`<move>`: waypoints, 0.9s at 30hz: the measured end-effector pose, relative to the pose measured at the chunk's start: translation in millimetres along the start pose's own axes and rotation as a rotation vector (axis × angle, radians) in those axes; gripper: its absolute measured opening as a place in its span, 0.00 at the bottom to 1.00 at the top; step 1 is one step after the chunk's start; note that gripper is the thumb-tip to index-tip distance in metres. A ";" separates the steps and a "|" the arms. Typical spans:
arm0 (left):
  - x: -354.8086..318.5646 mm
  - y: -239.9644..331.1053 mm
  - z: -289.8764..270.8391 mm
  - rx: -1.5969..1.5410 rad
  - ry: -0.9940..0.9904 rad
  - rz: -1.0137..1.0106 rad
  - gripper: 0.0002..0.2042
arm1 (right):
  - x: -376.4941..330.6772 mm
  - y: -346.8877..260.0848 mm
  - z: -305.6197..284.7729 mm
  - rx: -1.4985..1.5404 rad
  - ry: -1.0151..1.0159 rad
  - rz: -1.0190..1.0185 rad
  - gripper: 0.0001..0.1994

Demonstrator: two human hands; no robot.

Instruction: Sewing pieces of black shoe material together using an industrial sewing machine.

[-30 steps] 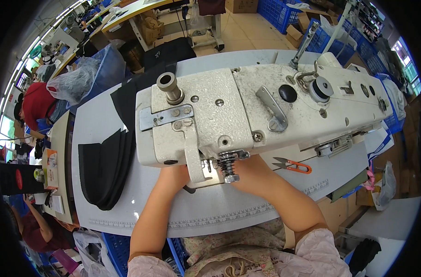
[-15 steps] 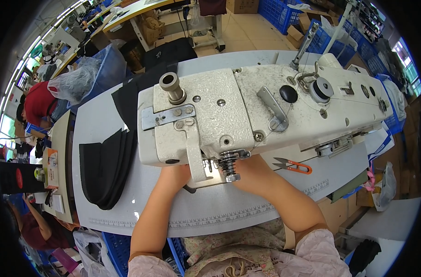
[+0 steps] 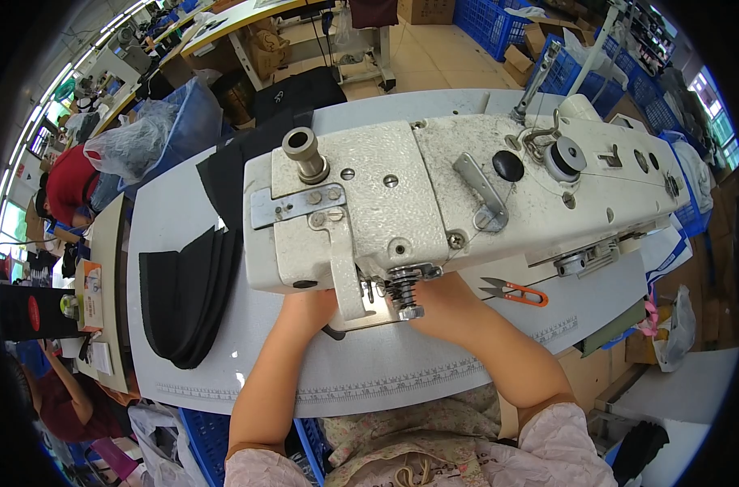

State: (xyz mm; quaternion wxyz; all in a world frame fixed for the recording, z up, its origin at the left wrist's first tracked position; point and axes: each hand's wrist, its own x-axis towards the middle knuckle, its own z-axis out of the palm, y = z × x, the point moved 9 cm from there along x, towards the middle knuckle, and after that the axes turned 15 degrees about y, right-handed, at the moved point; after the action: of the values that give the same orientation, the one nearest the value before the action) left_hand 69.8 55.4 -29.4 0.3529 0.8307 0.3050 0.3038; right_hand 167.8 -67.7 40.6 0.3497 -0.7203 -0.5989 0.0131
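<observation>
A white sewing machine [image 3: 361, 162] spans the middle of the grey worktable [image 3: 264, 390]. My left hand [image 3: 311, 310] reaches in under the machine's head, left of the needle area; its fingers are hidden. On the other side of the metal needle plate [image 3: 369, 312], my right hand [image 3: 444, 304] also goes beneath the machine, its fingers covered by the head and the tension spring [image 3: 402, 290]. A small dark edge [image 3: 333, 333] shows beside my left wrist. Whatever the hands touch is out of sight. Left of the machine lies a stack of curved black fabric pieces [image 3: 183, 300].
Orange-handled thread snips [image 3: 515, 292] lie right of my right forearm. A printed ruler strip [image 3: 402, 378] follows the table's near edge. More black fabric [image 3: 223, 174] lies behind the machine head. Blue crates [image 3: 487, 28] stand at the back; two people are at the left.
My hands and the machine stay in nearly the same place. The view has shifted very slightly, and the people at the left have moved a little.
</observation>
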 end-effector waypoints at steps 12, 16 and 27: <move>7.5 38.5 -13.8 0.102 0.090 0.187 0.10 | -0.5 3.6 4.4 0.022 0.069 -0.034 0.07; 8.0 51.1 -16.5 0.201 0.121 0.304 0.10 | -1.2 4.7 5.9 0.006 0.029 -0.016 0.07; 16.6 21.0 -33.7 0.061 0.339 0.189 0.14 | -3.9 4.5 10.3 0.034 -0.011 0.016 0.05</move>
State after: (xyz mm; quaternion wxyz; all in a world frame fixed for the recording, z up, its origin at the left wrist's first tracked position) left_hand 62.2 69.0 10.7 0.2412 0.8029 0.2899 0.4616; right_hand 166.0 -66.2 29.0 0.3586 -0.7191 -0.5945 0.0302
